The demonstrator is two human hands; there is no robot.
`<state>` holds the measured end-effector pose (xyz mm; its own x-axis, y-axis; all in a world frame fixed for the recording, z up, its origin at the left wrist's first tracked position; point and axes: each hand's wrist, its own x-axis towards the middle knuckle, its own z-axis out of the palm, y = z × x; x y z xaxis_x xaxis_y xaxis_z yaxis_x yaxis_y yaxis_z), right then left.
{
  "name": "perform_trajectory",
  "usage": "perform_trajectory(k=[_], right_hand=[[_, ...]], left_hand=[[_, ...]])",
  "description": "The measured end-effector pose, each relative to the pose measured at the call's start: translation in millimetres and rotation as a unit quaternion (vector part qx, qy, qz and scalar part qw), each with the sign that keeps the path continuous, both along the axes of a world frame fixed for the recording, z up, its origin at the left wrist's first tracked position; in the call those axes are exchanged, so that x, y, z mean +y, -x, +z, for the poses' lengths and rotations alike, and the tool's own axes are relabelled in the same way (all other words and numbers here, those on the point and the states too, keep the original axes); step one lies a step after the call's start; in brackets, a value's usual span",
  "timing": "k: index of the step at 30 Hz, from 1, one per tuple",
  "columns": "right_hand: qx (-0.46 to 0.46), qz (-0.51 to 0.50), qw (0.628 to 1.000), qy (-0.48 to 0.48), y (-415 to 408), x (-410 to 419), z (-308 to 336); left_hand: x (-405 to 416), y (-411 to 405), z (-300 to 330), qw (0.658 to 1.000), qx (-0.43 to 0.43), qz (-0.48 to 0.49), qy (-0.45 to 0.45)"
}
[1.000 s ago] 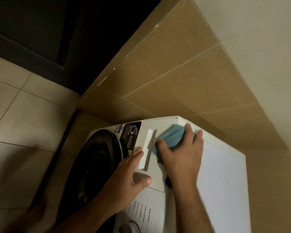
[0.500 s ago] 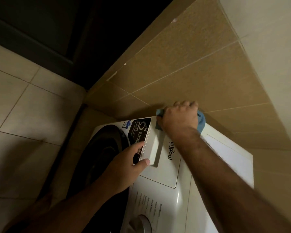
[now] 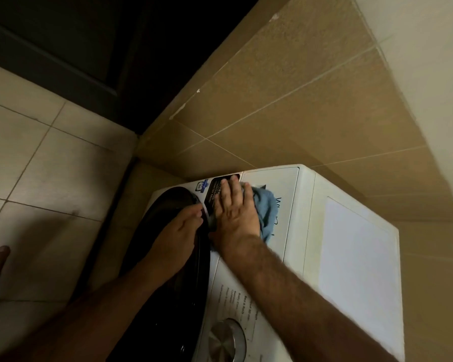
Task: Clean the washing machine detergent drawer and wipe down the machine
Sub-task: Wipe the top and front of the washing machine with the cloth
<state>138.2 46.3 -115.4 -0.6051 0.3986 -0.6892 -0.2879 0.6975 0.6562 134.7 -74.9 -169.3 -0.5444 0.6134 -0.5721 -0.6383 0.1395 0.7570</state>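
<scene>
Right hand (image 3: 234, 215) presses blue cloth (image 3: 266, 212) on drawer front (image 3: 270, 184)

**Dim tiled corner by a dark door**

Tan wall tiles (image 3: 311, 105) with pale grout lines rise behind, meeting a cream painted wall (image 3: 429, 61) above. Pale square floor tiles (image 3: 50, 163) run to a dark door (image 3: 63, 43). Light is low and shadows heavy.

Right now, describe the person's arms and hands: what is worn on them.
Both forearms are bare, with no sleeves in view. The left hand and right hand wear no gloves, and no rings, watch or bracelet show. The right forearm is hairy. The dim light hides finer detail.
</scene>
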Motion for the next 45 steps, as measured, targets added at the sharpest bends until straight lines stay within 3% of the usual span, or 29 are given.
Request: perform_trajectory(k=[10,16,22,33,42,45], right_hand=[[-0.012,-0.017,0.997,0.073,-48,-22,50],[0.113,0.020,0.993,-0.009,-10,9,68],[0.114,-0.008,0.989,-0.094,8,1,30],[0.046,-0.040,0.998,-0.004,-41,-31,12],[-0.028,-0.041,0.995,0.084,-64,-47,54],[0.025,-0.026,0.992,0.120,-76,-37,79]], left_hand=[[-2,-4,7,0.998,-0.049,0.028,-0.042],[1,-7,16,0.998,-0.028,0.019,-0.055],[-1,-5,17,0.997,-0.036,0.041,-0.061],[-4,-1,18,0.998,-0.017,0.045,-0.044],[1,-9,25,0.996,-0.038,0.051,-0.056],[5,-12,28,0.997,-0.042,0.037,-0.062]])
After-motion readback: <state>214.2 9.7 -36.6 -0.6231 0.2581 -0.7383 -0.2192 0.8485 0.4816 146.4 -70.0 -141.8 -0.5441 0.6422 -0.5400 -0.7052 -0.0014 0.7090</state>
